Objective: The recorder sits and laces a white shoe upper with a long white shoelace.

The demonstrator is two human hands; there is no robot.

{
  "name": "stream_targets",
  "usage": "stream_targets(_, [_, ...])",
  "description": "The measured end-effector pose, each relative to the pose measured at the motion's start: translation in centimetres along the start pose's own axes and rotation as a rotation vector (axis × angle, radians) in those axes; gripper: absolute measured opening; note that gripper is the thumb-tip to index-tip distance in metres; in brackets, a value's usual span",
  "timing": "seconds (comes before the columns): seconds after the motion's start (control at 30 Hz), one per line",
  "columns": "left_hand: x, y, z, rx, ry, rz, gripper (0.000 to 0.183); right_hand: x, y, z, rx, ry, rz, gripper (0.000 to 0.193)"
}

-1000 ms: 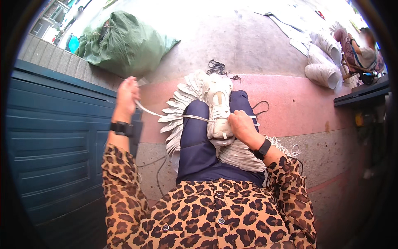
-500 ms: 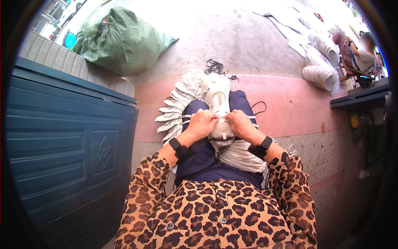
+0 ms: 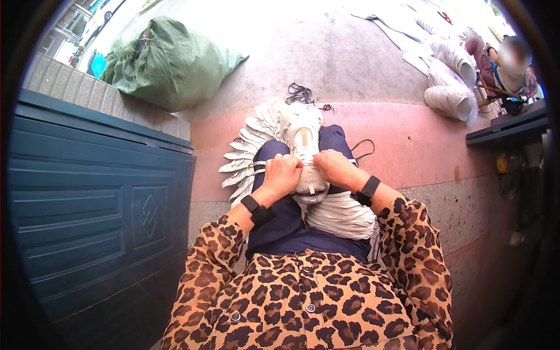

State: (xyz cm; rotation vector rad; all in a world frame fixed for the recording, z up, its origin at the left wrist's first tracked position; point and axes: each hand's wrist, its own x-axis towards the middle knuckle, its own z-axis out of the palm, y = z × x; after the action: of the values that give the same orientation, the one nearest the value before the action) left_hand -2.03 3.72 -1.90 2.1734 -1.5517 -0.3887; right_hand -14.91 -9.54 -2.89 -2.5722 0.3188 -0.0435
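Observation:
A pale beige-white sneaker (image 3: 309, 185) rests between my knees, its rounded end towards me. At the left of its lacing, my left hand (image 3: 282, 174) is closed in a pinch on a white shoelace (image 3: 305, 157). On the other side my right hand (image 3: 338, 170) is closed too, thumb and finger together at the lacing. Its fingers partly hide what they grip. White strands (image 3: 260, 167) show beside my left hand, across my knee. Several white shoe pieces (image 3: 236, 164) fan out to the left of the sneaker.
A pale ribbed stack (image 3: 341, 216) lies under my right thigh. Black laces (image 3: 299, 93) are heaped beyond the sneaker. A blue panelled door (image 3: 99, 204) stands at my left, a green sack (image 3: 172, 64) farther off. White rolled stacks (image 3: 449, 102) lie near a seated person (image 3: 507, 73).
My right hand has shifted slightly up and left along the sneaker, and its wrist has turned. My left hand stays nearly in place. The view has tilted a little.

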Motion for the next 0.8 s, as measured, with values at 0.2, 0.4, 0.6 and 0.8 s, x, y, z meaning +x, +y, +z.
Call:
stream_targets(0.2, [-0.1, -0.2, 0.4, -0.013, 0.016, 0.002, 0.012, -0.9, -1.3, 0.0, -0.196, 0.191, -0.108, 0.003])
stream_targets(0.4, [-0.2, -0.2, 0.6, -0.015, 0.066, 0.027, 0.012, -0.2, -2.3, 0.3, -0.338, 0.007, -0.045, 0.006])
stream_targets(0.6, [-0.5, -0.3, 0.6, -0.070, 0.063, 0.016, 0.011, 0.1, 0.1, 0.6, 0.544, -0.059, 0.267, 0.014])
stream_targets(0.8, [-0.5, -0.4, 0.7, -0.104, 0.060, 0.023, 0.012, -0.5, -0.1, 1.2, 0.342, 0.065, 0.188, 0.015])
